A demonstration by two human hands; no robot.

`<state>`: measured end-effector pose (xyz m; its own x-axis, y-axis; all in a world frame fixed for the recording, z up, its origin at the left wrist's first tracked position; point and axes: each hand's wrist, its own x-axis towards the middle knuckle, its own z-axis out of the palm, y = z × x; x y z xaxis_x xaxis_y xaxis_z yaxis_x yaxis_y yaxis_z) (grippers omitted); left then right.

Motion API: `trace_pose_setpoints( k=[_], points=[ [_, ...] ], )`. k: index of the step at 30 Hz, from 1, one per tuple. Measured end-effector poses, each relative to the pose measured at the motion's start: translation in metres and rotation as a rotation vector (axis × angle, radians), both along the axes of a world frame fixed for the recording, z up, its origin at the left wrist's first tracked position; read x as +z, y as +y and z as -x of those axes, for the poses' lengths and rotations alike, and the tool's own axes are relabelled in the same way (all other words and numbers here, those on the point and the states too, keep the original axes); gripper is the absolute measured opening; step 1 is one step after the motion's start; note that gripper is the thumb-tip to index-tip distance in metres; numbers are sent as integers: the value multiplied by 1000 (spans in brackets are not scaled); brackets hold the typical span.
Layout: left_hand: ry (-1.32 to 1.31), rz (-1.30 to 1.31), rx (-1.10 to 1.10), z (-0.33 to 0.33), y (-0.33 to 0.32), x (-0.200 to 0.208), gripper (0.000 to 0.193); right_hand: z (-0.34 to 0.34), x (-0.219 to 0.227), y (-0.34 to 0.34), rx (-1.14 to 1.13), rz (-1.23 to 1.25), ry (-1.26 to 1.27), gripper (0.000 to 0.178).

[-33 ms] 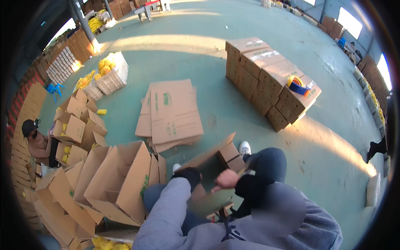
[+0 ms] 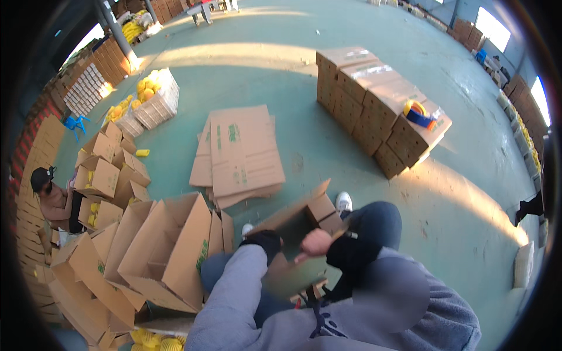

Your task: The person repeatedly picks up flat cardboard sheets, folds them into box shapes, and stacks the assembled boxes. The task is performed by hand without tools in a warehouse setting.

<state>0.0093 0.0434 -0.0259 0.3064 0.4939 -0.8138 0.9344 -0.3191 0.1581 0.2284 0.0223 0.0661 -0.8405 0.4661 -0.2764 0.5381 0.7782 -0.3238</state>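
A cardboard box (image 2: 322, 207), partly put together, stands between my knees with a long flap reaching up toward the floor ahead. My left hand (image 2: 274, 244) is at the near side of this box; a black cuff covers most of it and its fingers are hidden. Over the box's near edge is my right hand (image 2: 316, 242), closed, its thumb side toward the left hand. Whatever it grips is blurred and cannot be made out. A tall opened carton (image 2: 167, 248) stands left of my left forearm.
Flat cardboard sheets (image 2: 243, 152) lie stacked ahead. Closed cartons (image 2: 374, 105) form a block on the right, with tape rolls (image 2: 418, 114) on top. Crates of yellow fruit (image 2: 158, 105) stand far left. A seated person (image 2: 55, 202) is beside opened boxes (image 2: 99, 175).
My right hand has shifted slightly up and left, nearer the left hand. The blurred greenish-grey shape below the hands shows less clearly. The view has tilted a little.
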Motion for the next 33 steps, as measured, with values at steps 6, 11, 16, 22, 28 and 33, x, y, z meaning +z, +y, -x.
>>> trace_pose_setpoints(
  k=[6, 11, 16, 22, 28, 33],
  points=[
    [123, -259, 545, -29, -13, 28, 79, 32, -56, 38, -35, 341, -302, 72],
    [-261, -157, -258, -5, -1, -22, 27, 26, -110, 35, -151, 404, -170, 80],
    [-344, -71, 6, -15, 8, 5, 36, 24, -117, 40, -221, 481, -88, 68],
    [-338, 115, 138, -36, -38, 64, 89, 30, -140, 50, -264, 450, -10, 55],
    [-175, -145, 221, -51, -66, 21, 91, 23, -140, 44, -393, 176, -74, 44],
    [-250, -44, 184, -38, -58, 4, 89, 7, -94, 1, -573, 193, -273, 56]
  ],
)
